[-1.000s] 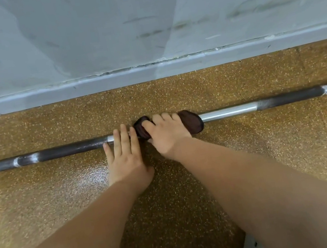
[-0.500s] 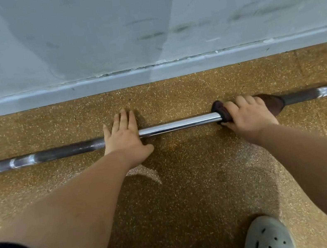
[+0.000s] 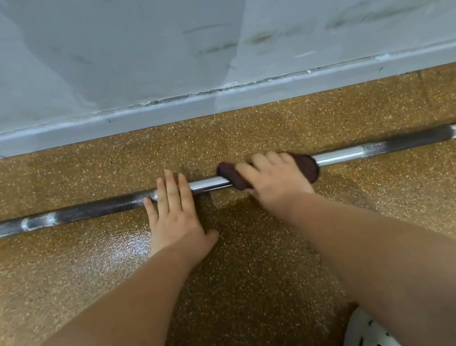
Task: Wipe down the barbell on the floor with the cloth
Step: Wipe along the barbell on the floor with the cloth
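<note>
A long steel barbell (image 3: 383, 146) lies on the speckled brown floor, running left to right across the view, with dark knurled sections and shiny smooth ones. My right hand (image 3: 276, 179) grips a dark brown cloth (image 3: 308, 166) wrapped over the bar's smooth middle. My left hand (image 3: 174, 212) lies flat, fingers straight across the bar, palm on the floor, a short gap to the left of the cloth.
A pale grey wall with a skirting (image 3: 208, 103) runs just behind the bar. My feet in light perforated clogs (image 3: 372, 339) stand at the bottom edge. Bare floor (image 3: 408, 202) stretches in front of the bar on both sides.
My right hand slid the cloth rightward along the bar, then back left toward my left hand. My left hand stayed on the bar at the same place.
</note>
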